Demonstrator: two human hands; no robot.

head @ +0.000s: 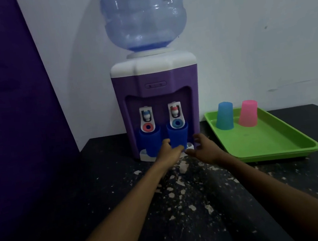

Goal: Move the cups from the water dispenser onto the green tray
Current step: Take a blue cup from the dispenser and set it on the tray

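Two dark cups stand under the taps of the dispenser (153, 75), where water would fall in. The left grip (170, 149) curls round the right cup (179, 136) low down, likely to pull it out. The right grip (200, 145) is open just beside it, holding nothing. The left cup (149, 141) is untouched. A pale cup (225, 116) and a pink cup (248, 114) sit upside down on the tray (274, 143).

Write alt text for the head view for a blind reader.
A left hand grips the right dark blue cup at a purple water dispenser, the right hand open nearby; the left dark blue cup stands alongside. A light blue cup and pink cup sit upside down on a green tray.
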